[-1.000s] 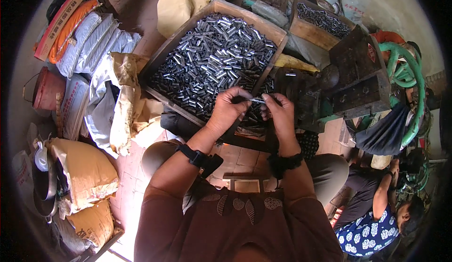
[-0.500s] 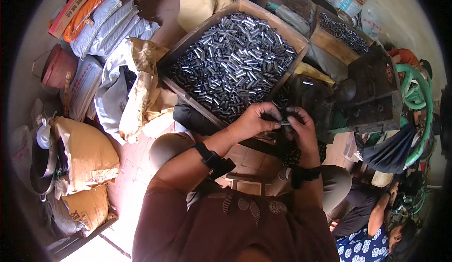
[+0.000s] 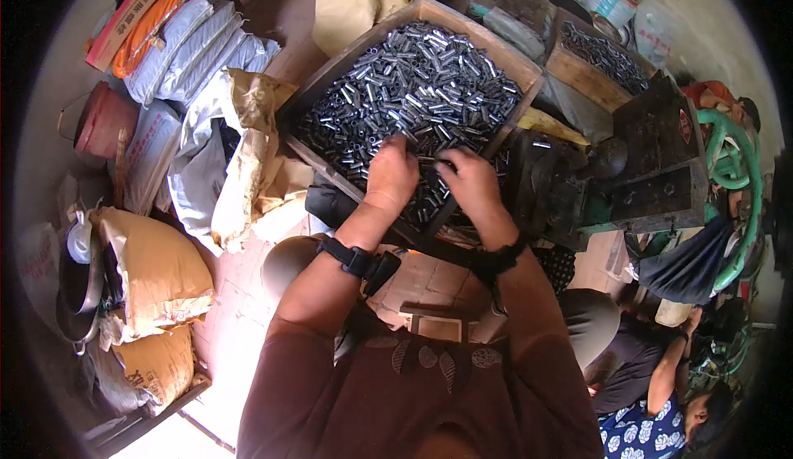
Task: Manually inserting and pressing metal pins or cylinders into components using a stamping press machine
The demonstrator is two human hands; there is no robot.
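Observation:
A wooden box in front of me holds a heap of short, shiny metal tubes. Both hands are over the near part of this heap, close together. My left hand is curled, with its fingertips hidden against the tubes. Facing it on the right, my right hand has bent fingers drawn together, somewhat blurred at the tips. Something thin and dark shows between the hands, too small to make out. Whatever either hand grips is hidden.
A dark machine stands right of the box, with green hose beyond. Behind it is a smaller wooden box of metal parts. Sacks and a red bucket line the left. Another person sits at lower right.
Both hands have moved forward and left, from the box's near right corner to over the tubes. The small metal piece pinched between them before can no longer be made out.

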